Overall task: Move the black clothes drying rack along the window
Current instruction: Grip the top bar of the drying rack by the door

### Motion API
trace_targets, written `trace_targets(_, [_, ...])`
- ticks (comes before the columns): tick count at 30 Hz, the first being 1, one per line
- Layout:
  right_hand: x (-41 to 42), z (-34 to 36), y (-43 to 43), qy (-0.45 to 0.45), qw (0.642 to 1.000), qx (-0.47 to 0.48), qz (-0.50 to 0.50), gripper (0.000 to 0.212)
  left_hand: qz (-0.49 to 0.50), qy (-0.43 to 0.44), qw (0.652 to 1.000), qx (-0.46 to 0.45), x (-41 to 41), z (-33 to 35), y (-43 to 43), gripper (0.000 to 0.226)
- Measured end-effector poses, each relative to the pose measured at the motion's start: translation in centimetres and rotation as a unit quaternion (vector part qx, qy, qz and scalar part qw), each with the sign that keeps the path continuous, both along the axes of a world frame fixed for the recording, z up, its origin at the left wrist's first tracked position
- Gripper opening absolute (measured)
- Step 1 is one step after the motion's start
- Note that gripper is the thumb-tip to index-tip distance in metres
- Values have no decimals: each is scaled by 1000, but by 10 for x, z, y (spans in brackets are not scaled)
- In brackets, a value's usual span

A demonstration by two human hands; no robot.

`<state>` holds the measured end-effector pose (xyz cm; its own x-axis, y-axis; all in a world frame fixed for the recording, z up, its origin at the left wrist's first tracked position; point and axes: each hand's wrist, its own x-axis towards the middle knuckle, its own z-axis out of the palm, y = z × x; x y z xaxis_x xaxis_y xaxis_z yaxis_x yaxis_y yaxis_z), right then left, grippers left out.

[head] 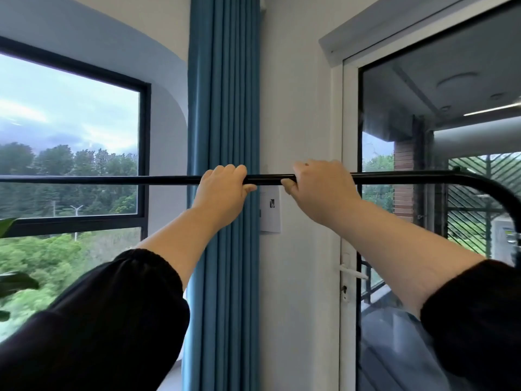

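The black clothes drying rack shows only its top bar (98,180), a thin black tube running level across the whole view and curving downward at the far right. My left hand (222,187) wraps over the bar in front of the curtain. My right hand (318,184) grips the same bar a short way to the right, in front of the white wall. Both arms reach forward in black sleeves. The rack's legs and base are out of sight below.
A black-framed window (143,153) with trees outside fills the left. A blue curtain (225,80) hangs bunched at the centre. A white-framed glass door (349,193) with a handle stands on the right. Plant leaves (11,280) poke in at the left edge.
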<state>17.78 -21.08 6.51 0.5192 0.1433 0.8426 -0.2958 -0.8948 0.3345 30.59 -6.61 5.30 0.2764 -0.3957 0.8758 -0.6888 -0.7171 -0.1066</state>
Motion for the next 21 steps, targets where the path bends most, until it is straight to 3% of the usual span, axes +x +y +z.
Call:
trace_targets(7, [-73, 5, -50, 65, 995, 17, -68, 28, -125, -62, 989, 56, -60, -1, -56, 34])
trace_targets(11, [-104, 11, -77, 65, 978, 26, -195, 42, -158, -87, 980, 84, -89, 8, -88, 27])
trace_targets(16, [-101, -4, -72, -4, 974, 52, -221, 24, -116, -114, 977, 139, -90, 14, -93, 17])
trace_targets(21, [-61, -7, -42, -21, 980, 75, -183, 24, -65, -105, 981, 148, -56, 15, -64, 8])
